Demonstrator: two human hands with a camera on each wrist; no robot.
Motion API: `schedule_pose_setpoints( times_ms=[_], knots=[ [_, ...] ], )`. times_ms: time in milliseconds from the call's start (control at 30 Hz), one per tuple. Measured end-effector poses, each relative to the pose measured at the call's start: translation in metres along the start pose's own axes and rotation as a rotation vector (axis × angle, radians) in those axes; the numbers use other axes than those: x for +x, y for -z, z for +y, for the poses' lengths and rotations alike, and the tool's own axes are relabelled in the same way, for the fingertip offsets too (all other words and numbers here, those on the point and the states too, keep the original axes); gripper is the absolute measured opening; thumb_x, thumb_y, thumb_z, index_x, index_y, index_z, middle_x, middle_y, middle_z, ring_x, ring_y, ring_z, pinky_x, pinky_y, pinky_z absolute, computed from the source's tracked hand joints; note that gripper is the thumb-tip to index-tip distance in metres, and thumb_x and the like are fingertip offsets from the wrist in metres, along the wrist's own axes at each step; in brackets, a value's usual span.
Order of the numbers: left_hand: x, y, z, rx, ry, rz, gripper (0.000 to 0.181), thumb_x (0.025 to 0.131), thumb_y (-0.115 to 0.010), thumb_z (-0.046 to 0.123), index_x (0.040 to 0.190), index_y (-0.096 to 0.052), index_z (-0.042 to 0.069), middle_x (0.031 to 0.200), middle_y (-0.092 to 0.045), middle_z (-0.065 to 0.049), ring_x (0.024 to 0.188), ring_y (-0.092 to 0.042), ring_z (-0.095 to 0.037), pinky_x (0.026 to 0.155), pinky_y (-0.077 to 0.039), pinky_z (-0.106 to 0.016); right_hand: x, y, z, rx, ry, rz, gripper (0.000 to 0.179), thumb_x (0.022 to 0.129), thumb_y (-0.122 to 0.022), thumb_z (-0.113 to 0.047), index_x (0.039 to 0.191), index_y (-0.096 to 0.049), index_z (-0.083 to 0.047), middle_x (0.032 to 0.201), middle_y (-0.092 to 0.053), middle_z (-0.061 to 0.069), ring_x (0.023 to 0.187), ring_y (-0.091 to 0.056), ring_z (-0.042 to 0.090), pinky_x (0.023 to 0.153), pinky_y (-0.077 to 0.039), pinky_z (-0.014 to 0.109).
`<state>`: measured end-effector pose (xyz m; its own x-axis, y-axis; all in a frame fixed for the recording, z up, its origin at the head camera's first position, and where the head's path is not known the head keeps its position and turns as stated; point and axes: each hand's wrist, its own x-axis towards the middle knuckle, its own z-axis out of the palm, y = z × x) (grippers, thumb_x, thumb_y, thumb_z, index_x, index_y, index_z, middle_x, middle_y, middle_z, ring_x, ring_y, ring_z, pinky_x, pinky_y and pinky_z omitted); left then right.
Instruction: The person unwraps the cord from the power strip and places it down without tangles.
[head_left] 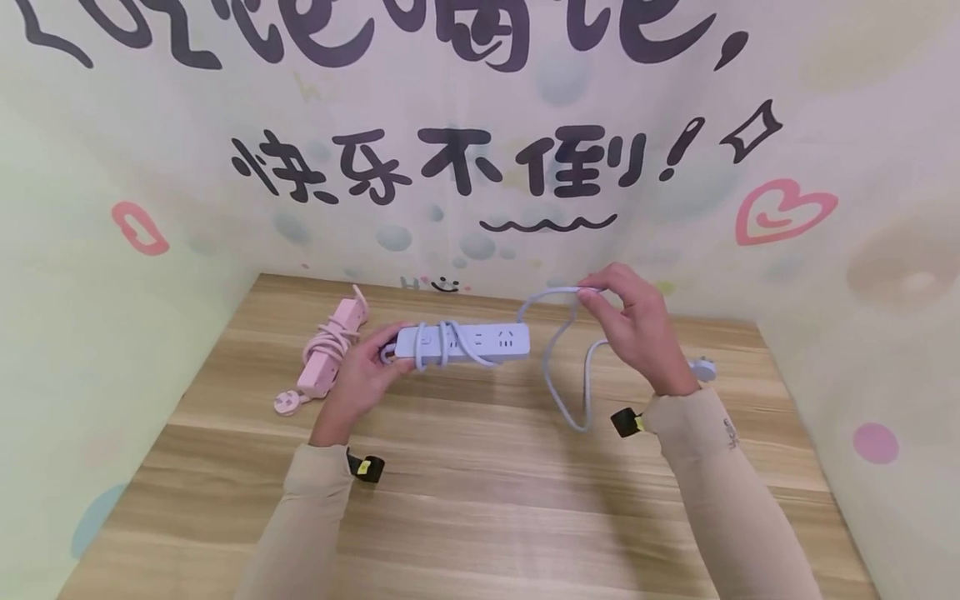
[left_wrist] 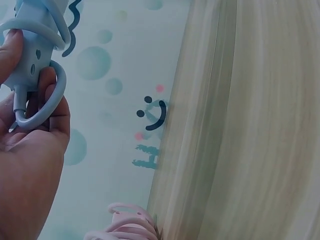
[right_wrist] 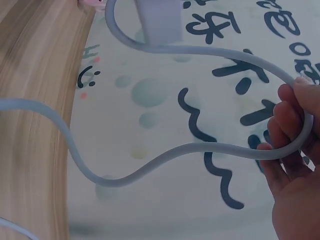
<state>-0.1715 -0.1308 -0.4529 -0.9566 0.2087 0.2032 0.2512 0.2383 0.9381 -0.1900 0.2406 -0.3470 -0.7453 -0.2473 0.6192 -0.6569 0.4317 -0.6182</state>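
Observation:
A blue power strip (head_left: 491, 342) is held up over the table, its cord wound a few turns around its left part. My left hand (head_left: 365, 375) grips the strip's left end, where the cord comes out, as the left wrist view (left_wrist: 32, 170) also shows. To the right, my right hand (head_left: 633, 325) pinches the loose blue cord (right_wrist: 200, 50) between thumb and fingers. From that pinch the cord dips in a loop toward the table. Its plug (head_left: 702, 369) shows just beyond the right wrist.
A pink power strip (head_left: 322, 367), wrapped in its own cord, lies on the wooden table (head_left: 480, 500) left of my left hand. Its plug (head_left: 287, 403) points to the front. Printed cloth walls (head_left: 375, 242) with black lettering rise behind and at both sides.

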Motion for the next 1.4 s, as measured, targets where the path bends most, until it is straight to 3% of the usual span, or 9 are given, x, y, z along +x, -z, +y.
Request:
schedule_pose_setpoints(
  times_ms=[167,300,433,567,800,933,1100,1233,1400],
  knots=[
    [-0.001,-0.004,0.003,-0.060,-0.037,-0.019,0.054,0.091,-0.072,-0.001,0.142,-0.056,-0.001,0.136,-0.060,-0.027,0.113,-0.059,-0.004,0.090,-0.054,-0.011,-0.001,0.001,0.015,0.014,-0.120,0.019,0.010,0.095,-0.068,0.000,0.102,-0.075,0.000,0.090,-0.068,0.009,0.090,-0.058,0.002,0.085,-0.047,0.012],
    [-0.001,-0.006,0.004,-0.087,-0.044,-0.014,0.053,0.091,-0.070,-0.004,0.141,-0.054,-0.005,0.136,-0.059,-0.030,0.112,-0.059,0.001,0.092,-0.054,-0.012,-0.007,0.001,0.029,-0.010,-0.213,0.011,0.012,0.097,-0.068,-0.005,0.103,-0.074,0.002,0.091,-0.066,0.008,0.085,-0.058,0.002,0.081,-0.049,0.011],
    [0.001,-0.008,0.006,-0.107,-0.038,-0.013,0.053,0.091,-0.069,-0.006,0.141,-0.053,-0.007,0.137,-0.058,-0.030,0.113,-0.059,-0.003,0.091,-0.054,-0.011,-0.018,0.000,0.045,-0.079,-0.323,-0.034,0.016,0.099,-0.067,-0.016,0.105,-0.075,-0.004,0.088,-0.064,0.002,0.078,-0.053,0.006,0.069,-0.045,0.015],
    [0.004,-0.011,0.008,-0.091,-0.032,-0.016,0.053,0.091,-0.070,-0.004,0.141,-0.055,-0.003,0.137,-0.059,-0.027,0.116,-0.059,-0.015,0.093,-0.054,-0.013,-0.031,0.000,0.055,-0.113,-0.387,-0.074,0.019,0.100,-0.066,-0.022,0.106,-0.074,-0.006,0.089,-0.063,0.001,0.077,-0.053,0.009,0.068,-0.044,0.018],
    [0.007,-0.010,0.012,-0.084,-0.019,-0.008,0.055,0.089,-0.071,-0.006,0.141,-0.055,-0.003,0.136,-0.059,-0.029,0.113,-0.059,-0.008,0.093,-0.054,-0.011,-0.044,0.000,0.062,-0.130,-0.295,-0.077,0.013,0.098,-0.068,-0.014,0.102,-0.075,-0.003,0.092,-0.070,0.008,0.087,-0.057,-0.002,0.079,-0.045,0.011],
    [0.009,-0.010,0.014,-0.080,-0.035,-0.020,0.054,0.091,-0.071,-0.003,0.141,-0.054,-0.005,0.136,-0.059,-0.029,0.111,-0.059,-0.002,0.092,-0.054,-0.011,-0.051,0.003,0.062,-0.181,-0.196,-0.108,0.007,0.094,-0.071,-0.007,0.097,-0.077,-0.002,0.087,-0.073,0.007,0.084,-0.058,0.005,0.074,-0.046,0.016],
    [0.011,-0.013,0.017,-0.057,-0.043,-0.011,0.054,0.090,-0.072,-0.002,0.141,-0.055,-0.003,0.134,-0.061,-0.029,0.110,-0.060,-0.003,0.090,-0.054,-0.011,-0.063,0.011,0.053,-0.273,-0.148,-0.236,0.012,0.096,-0.068,-0.007,0.103,-0.077,-0.005,0.089,-0.072,0.004,0.081,-0.057,0.012,0.070,-0.047,0.029],
    [0.011,-0.015,0.017,-0.048,-0.045,0.002,0.054,0.089,-0.073,-0.003,0.140,-0.057,-0.002,0.132,-0.062,-0.030,0.108,-0.060,-0.003,0.088,-0.055,-0.011,-0.074,0.015,0.044,-0.308,-0.143,-0.342,0.012,0.097,-0.068,-0.009,0.105,-0.077,-0.010,0.086,-0.068,-0.003,0.079,-0.052,0.009,0.066,-0.045,0.026],
    [0.011,-0.017,0.015,-0.052,-0.048,0.018,0.055,0.088,-0.073,-0.004,0.140,-0.056,-0.004,0.133,-0.061,-0.031,0.108,-0.060,-0.006,0.087,-0.055,-0.010,-0.087,0.008,0.037,-0.302,-0.122,-0.396,0.011,0.096,-0.069,-0.009,0.102,-0.077,-0.012,0.080,-0.062,-0.008,0.075,-0.048,0.006,0.064,-0.044,0.022]
  ],
)
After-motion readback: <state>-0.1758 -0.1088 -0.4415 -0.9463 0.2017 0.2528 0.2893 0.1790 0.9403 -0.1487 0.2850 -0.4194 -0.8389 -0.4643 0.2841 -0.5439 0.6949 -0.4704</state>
